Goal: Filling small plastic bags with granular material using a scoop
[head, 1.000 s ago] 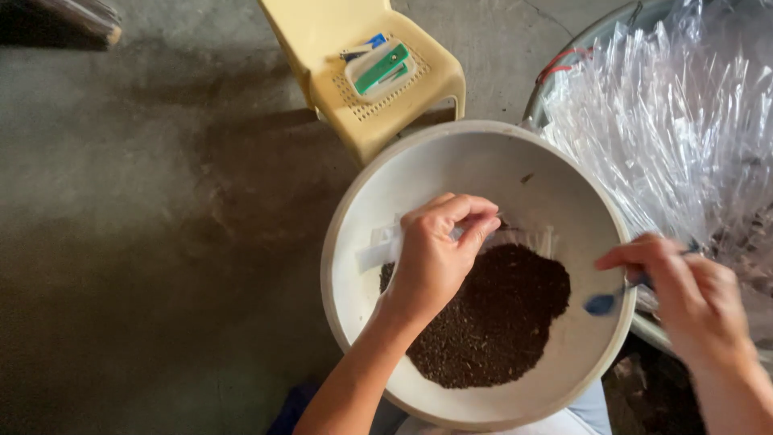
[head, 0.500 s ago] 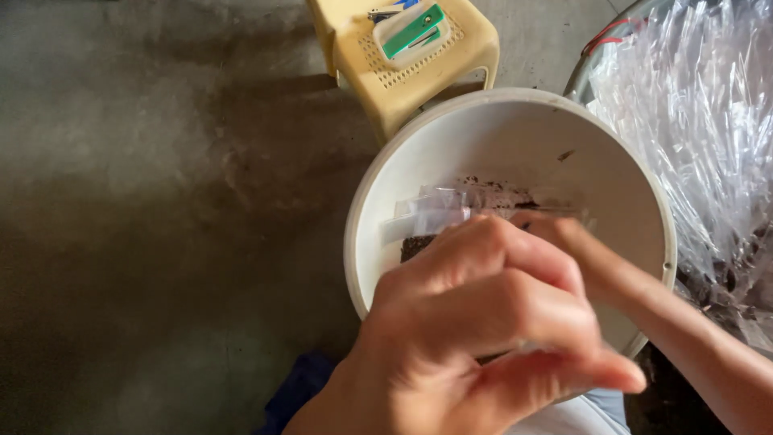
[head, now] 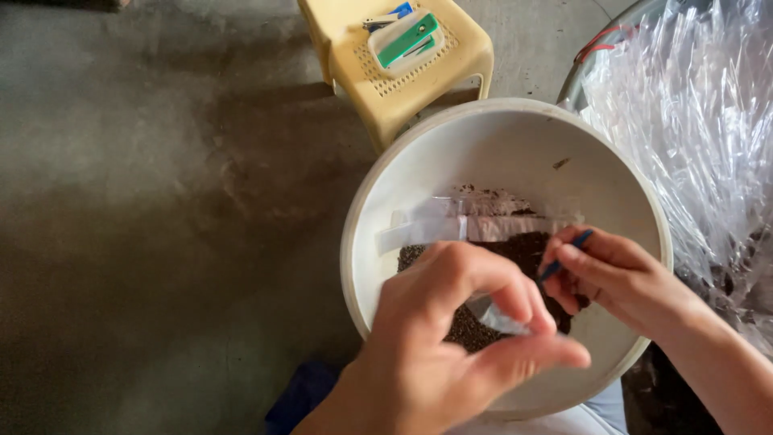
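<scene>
Left hand [head: 451,338] fingers pinch small clear bag [head: 499,318] over dark soil [head: 515,258] at bowl [head: 378,266] centre | right hand [head: 620,278], 3 o'clock, grips blue scoop [head: 564,254] | I judge: hold bag mouth wide, tip slowly.

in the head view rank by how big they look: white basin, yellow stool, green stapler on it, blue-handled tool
1. white basin
2. yellow stool, partly cut off at the top
3. green stapler
4. blue-handled tool, mostly hidden in the right hand, so its rank is unsure
</scene>
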